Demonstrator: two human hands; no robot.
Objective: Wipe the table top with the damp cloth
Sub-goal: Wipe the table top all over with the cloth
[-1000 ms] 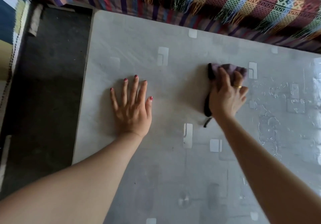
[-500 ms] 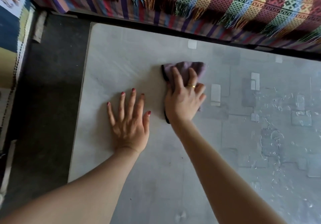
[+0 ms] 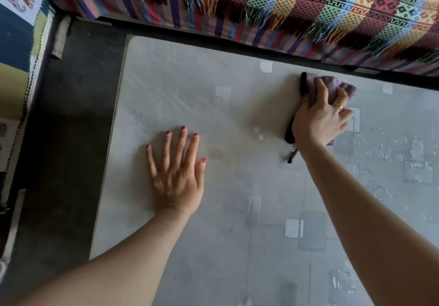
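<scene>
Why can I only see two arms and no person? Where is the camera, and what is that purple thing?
The camera sits on the person's head and looks forward and down, so you see what they see: their own two arms reaching out, not their face. There is no machine here, just bare hands.

The big grey surface is a table top with pale squares printed on it. The left hand lies flat on it with its fingers spread, holding nothing. The right hand presses down on a purple cloth with a dark edge; the fingers are bent over it. That cloth is for wiping the table.

On the right side of the table you can see shiny streaks that look like water. Past the far edge hangs a colourful striped blanket with fringes.
</scene>
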